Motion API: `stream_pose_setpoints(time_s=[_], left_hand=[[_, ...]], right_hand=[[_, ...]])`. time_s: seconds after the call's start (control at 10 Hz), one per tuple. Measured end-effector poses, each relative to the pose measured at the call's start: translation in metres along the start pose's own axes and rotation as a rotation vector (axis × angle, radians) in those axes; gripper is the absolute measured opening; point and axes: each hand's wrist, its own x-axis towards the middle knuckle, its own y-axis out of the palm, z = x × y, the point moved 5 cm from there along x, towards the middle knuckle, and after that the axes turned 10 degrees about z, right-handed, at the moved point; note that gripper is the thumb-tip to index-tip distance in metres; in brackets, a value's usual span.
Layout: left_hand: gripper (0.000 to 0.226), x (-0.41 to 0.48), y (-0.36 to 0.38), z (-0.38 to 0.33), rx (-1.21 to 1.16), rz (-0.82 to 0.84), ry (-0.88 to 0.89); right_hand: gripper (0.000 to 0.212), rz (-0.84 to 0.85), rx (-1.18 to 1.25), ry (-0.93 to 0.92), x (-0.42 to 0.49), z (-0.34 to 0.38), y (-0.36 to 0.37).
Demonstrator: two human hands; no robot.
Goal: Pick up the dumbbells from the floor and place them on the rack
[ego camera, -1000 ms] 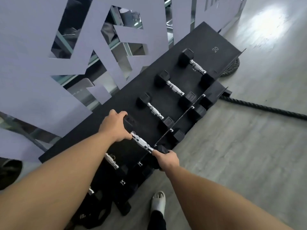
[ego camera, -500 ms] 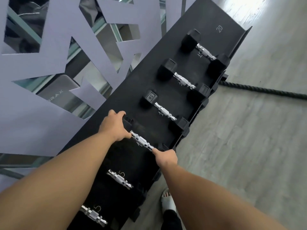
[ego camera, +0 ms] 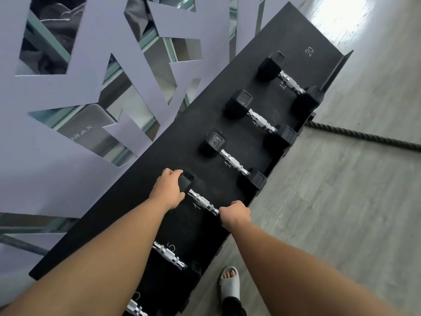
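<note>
A black dumbbell point(ego camera: 203, 201) with a chrome handle lies across the black rack point(ego camera: 141, 183), over a white number on the shelf. My left hand point(ego camera: 167, 190) is closed over its far hex head. Its near head is covered by my right hand point(ego camera: 234, 215), at the rack's front lip. Three more dumbbells point(ego camera: 234, 159) sit in a row further along the shelf, toward the "20" mark. Closer to me, two other chrome handles point(ego camera: 169, 255) show on the rack, partly hidden by my left forearm.
A lilac cut-out panel point(ego camera: 68, 92) stands right behind the rack. A thick dark rope point(ego camera: 364, 135) runs over the grey wood floor to the right. My foot in a white slipper point(ego camera: 230, 285) stands by the rack's front edge.
Both hands have kept their grip on the same dumbbell's two heads. The view has shifted closer and higher over the top shelf, so the rack's lower tier has dropped out of sight.
</note>
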Motion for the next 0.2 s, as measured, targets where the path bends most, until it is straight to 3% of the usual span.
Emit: stream_pose_setpoints(time_s=[0.2], left_hand=[[0.086, -0.019, 0.012, 0.012, 0.009, -0.024, -0.038]], right_hand=[[0.057, 0.05, -0.196, -0.057, -0.004, -0.014, 0.006]])
